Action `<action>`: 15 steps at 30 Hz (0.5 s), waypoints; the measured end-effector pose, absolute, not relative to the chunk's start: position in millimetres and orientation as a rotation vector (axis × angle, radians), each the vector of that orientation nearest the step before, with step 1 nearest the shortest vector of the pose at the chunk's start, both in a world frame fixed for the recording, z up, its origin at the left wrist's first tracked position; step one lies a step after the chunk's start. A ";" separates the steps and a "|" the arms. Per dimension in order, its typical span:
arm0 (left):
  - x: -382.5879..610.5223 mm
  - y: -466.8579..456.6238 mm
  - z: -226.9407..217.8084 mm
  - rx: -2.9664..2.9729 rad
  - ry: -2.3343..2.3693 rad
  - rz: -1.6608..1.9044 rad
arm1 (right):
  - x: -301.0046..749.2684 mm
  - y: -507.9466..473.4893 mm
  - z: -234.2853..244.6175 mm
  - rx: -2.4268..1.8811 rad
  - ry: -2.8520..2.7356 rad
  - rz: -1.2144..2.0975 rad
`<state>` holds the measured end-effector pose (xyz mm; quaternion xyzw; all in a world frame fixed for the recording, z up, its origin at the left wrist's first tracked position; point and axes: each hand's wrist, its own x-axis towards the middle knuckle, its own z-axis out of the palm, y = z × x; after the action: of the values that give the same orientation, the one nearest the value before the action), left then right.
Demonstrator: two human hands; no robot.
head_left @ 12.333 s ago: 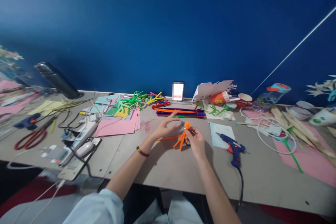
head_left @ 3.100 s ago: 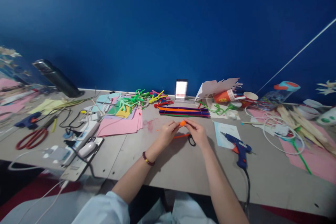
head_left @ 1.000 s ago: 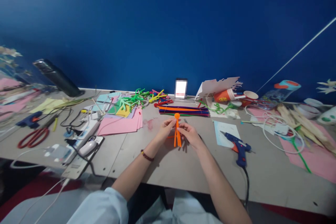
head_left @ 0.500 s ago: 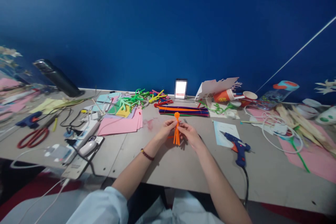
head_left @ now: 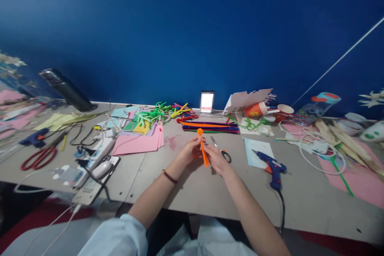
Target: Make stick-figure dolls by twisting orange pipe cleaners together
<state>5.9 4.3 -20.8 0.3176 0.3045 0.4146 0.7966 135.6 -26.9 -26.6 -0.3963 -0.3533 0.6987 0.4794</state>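
Between my hands, over the middle of the table, is a figure of orange pipe cleaners [head_left: 204, 154], with a looped top and strands hanging down together. My left hand [head_left: 192, 150] pinches it just below the loop, fingers closed. From the other side my right hand [head_left: 216, 157] is closed on the hanging strands. A pair of scissors [head_left: 225, 155] with black and orange handles lies just beyond my right hand, partly hidden by it. Behind my hands rests a bundle of purple, orange and other coloured pipe cleaners [head_left: 210, 127].
A blue glue gun [head_left: 272, 168] lies on the right by a light-blue card [head_left: 250, 148]. Pink paper [head_left: 138, 144] and green pipe cleaners [head_left: 156, 113] are at left, beyond a power strip [head_left: 96, 156] with cables. A phone-like screen [head_left: 207, 102] leans on the wall.
The orange strands, spread apart before, are now gathered close and slanting to the right. My hands have shifted slightly, and more of the scissors shows beside my right hand.
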 end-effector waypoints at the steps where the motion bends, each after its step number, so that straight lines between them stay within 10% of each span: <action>1: 6.5 4.5 -21.8 0.692 0.649 0.896 | 134.4 -27.6 -26.0 -0.918 -0.821 1.745; 15: 4.1 11.2 -12.6 0.852 0.954 1.431 | 133.1 -30.2 -22.4 -0.729 -0.775 1.851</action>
<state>4.1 11.2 -12.6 0.3636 0.4070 0.6106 0.5738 133.1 -30.2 -22.4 -0.2992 -0.3180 0.7593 0.4824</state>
